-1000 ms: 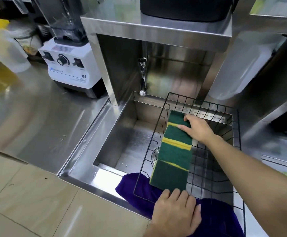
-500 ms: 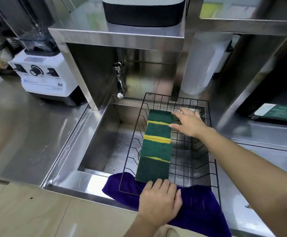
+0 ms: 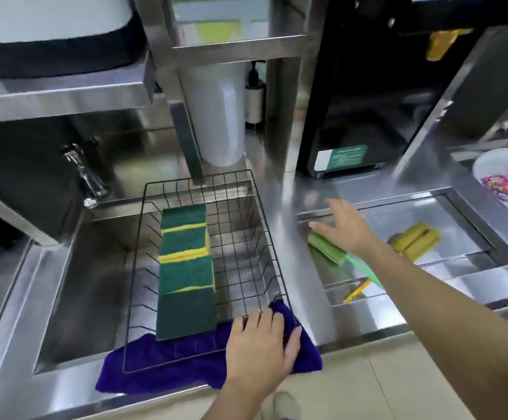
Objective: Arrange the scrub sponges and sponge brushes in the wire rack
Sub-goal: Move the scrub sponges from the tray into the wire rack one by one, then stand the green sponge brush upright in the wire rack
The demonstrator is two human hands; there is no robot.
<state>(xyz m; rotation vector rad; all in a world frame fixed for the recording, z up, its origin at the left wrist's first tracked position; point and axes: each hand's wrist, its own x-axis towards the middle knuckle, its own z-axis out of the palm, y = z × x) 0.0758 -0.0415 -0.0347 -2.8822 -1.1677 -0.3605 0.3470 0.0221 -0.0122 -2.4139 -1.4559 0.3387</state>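
Note:
A black wire rack [image 3: 265,225] sits over the left sink, its near edge on a purple cloth [image 3: 162,365]. Inside it, several green-and-yellow scrub sponges [image 3: 186,268] stand in a row along the left half. My left hand [image 3: 262,344] rests on the rack's near right corner and the cloth. My right hand [image 3: 343,225] hovers with spread fingers over a green sponge brush [image 3: 328,248] lying in the right sink; it holds nothing. Yellow sponge brushes [image 3: 416,241] lie farther right in that sink.
A tap [image 3: 87,177] juts over the left sink's back left. A white container [image 3: 216,116] stands behind the rack. A black machine [image 3: 355,116] sits behind the right sink. A white basket [image 3: 507,180] with colourful items is at the far right.
My right hand left the sponges in the rack and moved right over the green sponge brush. My left hand slid from the rack's near edge to its right corner. The view turned right.

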